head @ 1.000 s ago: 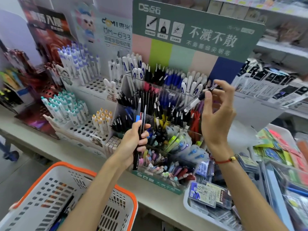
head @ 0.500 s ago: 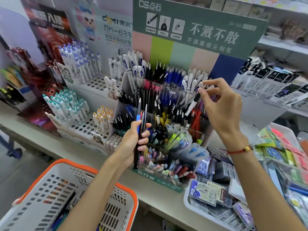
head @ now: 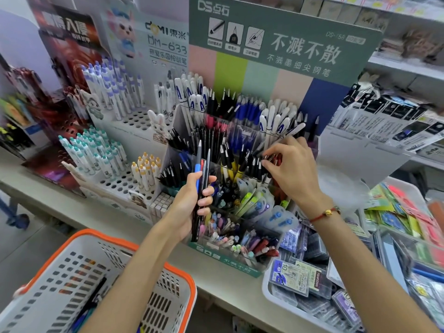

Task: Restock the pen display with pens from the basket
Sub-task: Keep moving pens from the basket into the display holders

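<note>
The left hand [head: 192, 207] grips a small bundle of pens [head: 201, 188] upright, just in front of the tiered pen display [head: 230, 258]. The right hand [head: 290, 171] reaches into a middle compartment, fingers curled among black and red pens; whether it pinches one cannot be told. The orange-rimmed basket [head: 182, 280] sits near left, pens inside. A white tray [head: 276, 299] of refill boxes lies near right.

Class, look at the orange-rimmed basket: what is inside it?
Inside the basket lie a few pens, dark and blue, against its perforated white floor. The left forearm crosses over the basket and covers its middle, so anything beneath cannot be seen.
</note>
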`<act>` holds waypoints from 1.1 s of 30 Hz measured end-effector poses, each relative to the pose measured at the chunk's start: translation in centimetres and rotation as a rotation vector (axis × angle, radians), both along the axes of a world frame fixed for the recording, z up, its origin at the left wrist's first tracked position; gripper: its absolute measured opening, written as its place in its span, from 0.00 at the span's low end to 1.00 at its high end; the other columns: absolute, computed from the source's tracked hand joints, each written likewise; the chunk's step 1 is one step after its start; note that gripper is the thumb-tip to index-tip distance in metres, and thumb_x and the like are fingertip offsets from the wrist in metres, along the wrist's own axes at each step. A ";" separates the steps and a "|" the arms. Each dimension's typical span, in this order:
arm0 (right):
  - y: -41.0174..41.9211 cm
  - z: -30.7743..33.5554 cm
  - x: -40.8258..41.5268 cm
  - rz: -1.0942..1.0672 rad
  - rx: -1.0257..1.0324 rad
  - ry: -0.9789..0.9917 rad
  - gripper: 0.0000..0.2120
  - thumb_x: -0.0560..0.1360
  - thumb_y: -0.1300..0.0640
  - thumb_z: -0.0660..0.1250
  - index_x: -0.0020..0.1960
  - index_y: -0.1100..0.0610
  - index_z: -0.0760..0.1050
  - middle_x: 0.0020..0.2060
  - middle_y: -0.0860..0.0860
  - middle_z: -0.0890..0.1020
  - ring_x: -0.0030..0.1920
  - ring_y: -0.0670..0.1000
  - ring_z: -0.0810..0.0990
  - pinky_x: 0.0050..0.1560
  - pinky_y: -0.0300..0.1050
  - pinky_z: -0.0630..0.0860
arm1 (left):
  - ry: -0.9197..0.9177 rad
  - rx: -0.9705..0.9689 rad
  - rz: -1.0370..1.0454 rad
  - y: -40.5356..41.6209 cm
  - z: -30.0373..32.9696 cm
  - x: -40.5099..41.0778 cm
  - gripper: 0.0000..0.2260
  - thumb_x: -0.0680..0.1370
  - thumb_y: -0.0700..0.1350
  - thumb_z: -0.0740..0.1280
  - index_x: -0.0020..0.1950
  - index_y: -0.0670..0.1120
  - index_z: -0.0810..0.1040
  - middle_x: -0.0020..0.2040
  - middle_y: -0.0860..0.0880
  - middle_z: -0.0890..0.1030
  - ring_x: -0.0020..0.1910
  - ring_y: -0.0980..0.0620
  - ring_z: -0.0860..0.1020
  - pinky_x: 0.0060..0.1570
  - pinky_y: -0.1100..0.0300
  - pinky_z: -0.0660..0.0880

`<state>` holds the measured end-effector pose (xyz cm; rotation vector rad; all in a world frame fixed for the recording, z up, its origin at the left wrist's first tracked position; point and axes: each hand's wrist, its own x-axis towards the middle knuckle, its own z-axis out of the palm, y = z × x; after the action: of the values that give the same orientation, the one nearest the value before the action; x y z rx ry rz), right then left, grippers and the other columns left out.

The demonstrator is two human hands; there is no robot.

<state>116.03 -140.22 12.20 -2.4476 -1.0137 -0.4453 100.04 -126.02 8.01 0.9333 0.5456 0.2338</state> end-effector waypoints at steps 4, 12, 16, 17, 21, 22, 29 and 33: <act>0.1 0.6 0.3 0.058 -0.107 0.052 0.07 0.76 0.55 0.69 0.53 0.53 0.84 0.48 0.49 0.85 0.53 0.54 0.79 0.60 0.51 0.67 | -0.026 0.003 -0.018 0.0 0.1 0.0 0.15 0.84 0.51 0.52 0.53 0.43 0.74 0.29 0.54 0.64 0.23 0.59 0.60 0.19 0.68 0.57; 1.0 2.2 0.0 -0.002 -0.309 -0.035 0.09 0.78 0.55 0.66 0.54 0.52 0.84 0.53 0.54 0.79 0.59 0.59 0.71 0.54 0.51 0.65 | -0.099 -0.064 0.003 -0.1 0.6 0.2 0.12 0.84 0.48 0.52 0.53 0.43 0.70 0.32 0.53 0.65 0.24 0.59 0.60 0.20 0.68 0.58; 1.5 2.3 -1.5 -0.004 -0.210 -0.056 0.12 0.79 0.58 0.65 0.60 0.54 0.81 0.50 0.52 0.78 0.53 0.55 0.74 0.49 0.47 0.67 | -0.135 -0.089 0.030 0.2 0.6 -0.3 0.08 0.84 0.46 0.53 0.51 0.44 0.69 0.32 0.53 0.68 0.26 0.59 0.63 0.21 0.68 0.59; 1.8 2.2 -2.4 0.017 -0.105 -0.070 0.13 0.79 0.57 0.65 0.62 0.54 0.79 0.48 0.50 0.77 0.50 0.52 0.74 0.46 0.43 0.66 | -0.136 -0.076 0.028 0.4 0.5 -0.5 0.08 0.84 0.46 0.54 0.52 0.44 0.70 0.33 0.53 0.69 0.27 0.59 0.64 0.22 0.68 0.59; 3.5 1.7 -5.7 0.145 0.122 0.298 0.12 0.80 0.51 0.63 0.60 0.53 0.80 0.44 0.46 0.80 0.41 0.43 0.75 0.42 0.40 0.72 | -0.062 0.027 -0.051 0.6 0.3 -1.3 0.06 0.83 0.43 0.57 0.56 0.44 0.71 0.36 0.53 0.72 0.29 0.58 0.66 0.24 0.68 0.60; 4.0 1.6 -6.0 0.167 0.125 0.473 0.14 0.80 0.50 0.63 0.61 0.54 0.80 0.43 0.45 0.81 0.42 0.41 0.77 0.44 0.40 0.75 | -0.054 0.054 -0.076 0.6 0.2 -1.5 0.06 0.83 0.43 0.58 0.57 0.43 0.72 0.37 0.52 0.73 0.30 0.58 0.67 0.24 0.68 0.60; 5.8 -0.4 -6.5 0.172 0.363 0.923 0.12 0.79 0.53 0.66 0.54 0.60 0.82 0.33 0.49 0.80 0.30 0.41 0.77 0.35 0.35 0.74 | 0.025 0.163 -0.059 0.7 0.9 -2.4 0.10 0.82 0.45 0.61 0.59 0.45 0.78 0.47 0.51 0.85 0.40 0.58 0.83 0.35 0.65 0.78; 5.7 0.2 -6.2 0.141 0.713 0.759 0.14 0.80 0.60 0.65 0.65 0.58 0.72 0.42 0.48 0.83 0.39 0.44 0.82 0.43 0.36 0.79 | -0.045 -0.025 0.118 2.3 1.1 -3.0 0.08 0.83 0.43 0.58 0.57 0.43 0.76 0.53 0.46 0.84 0.42 0.52 0.85 0.39 0.60 0.82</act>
<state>109.79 -134.52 12.44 -1.6519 -0.5497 0.1641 97.03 -123.76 9.12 0.8711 0.5611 0.3528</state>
